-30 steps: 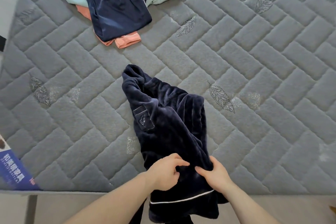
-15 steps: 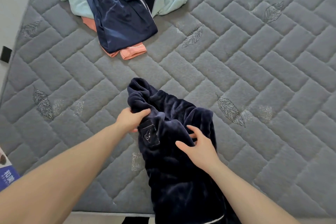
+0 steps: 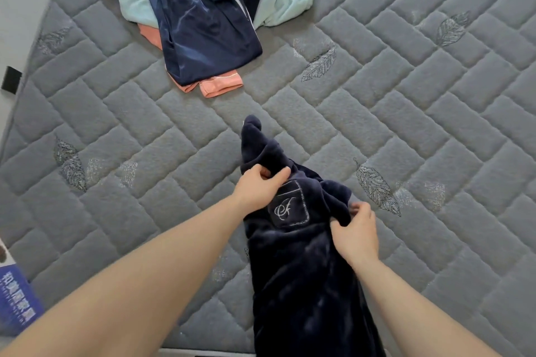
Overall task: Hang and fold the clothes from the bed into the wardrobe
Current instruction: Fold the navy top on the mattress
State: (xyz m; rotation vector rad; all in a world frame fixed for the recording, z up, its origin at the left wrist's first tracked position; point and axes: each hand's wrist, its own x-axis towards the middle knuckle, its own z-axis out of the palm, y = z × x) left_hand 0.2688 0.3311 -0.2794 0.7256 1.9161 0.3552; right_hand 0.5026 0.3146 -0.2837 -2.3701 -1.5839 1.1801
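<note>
Head view: left hand (image 3: 259, 188) and right hand (image 3: 356, 233) each grip bunched navy fleece garment (image 3: 301, 264); hanging bulk below may tug it loose.

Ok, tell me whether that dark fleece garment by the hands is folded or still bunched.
Bunched, not folded. The dark fleece garment lies rumpled, trailing off the mattress edge; both hands grip it.

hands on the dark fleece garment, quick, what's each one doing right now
Left hand: closed, fingers pinching the dark fleece garment just above its embroidered pocket.
Right hand: closed, gripping a fold at the garment's right edge.
</note>
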